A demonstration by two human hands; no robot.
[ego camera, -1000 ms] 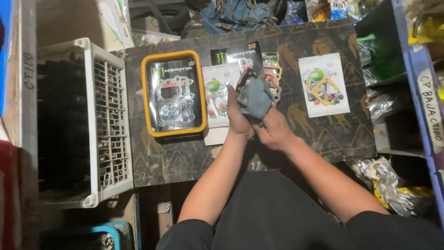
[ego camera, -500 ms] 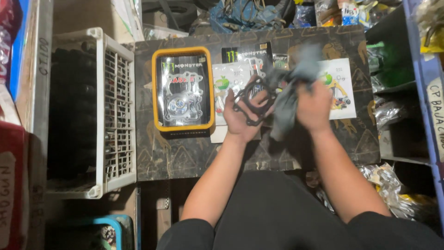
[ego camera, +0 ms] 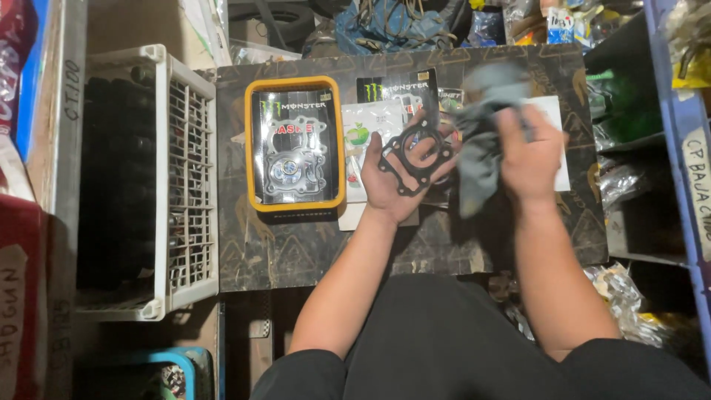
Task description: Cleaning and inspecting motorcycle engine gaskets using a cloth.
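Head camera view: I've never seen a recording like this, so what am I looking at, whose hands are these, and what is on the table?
There is no machine here. The camera sits on a person's head and looks straight down, so the two bare arms coming up from the bottom edge are that person's own. The left hand lies palm up and holds a flat black gasket with a large round hole. The right hand grips a grey cloth beside it; the cloth is blurred. Both hands are over a dark table. On it lies an orange-rimmed pack showing more gaskets, and some printed sheets partly under the hands. Left of the table stands a white crate holding dark items.
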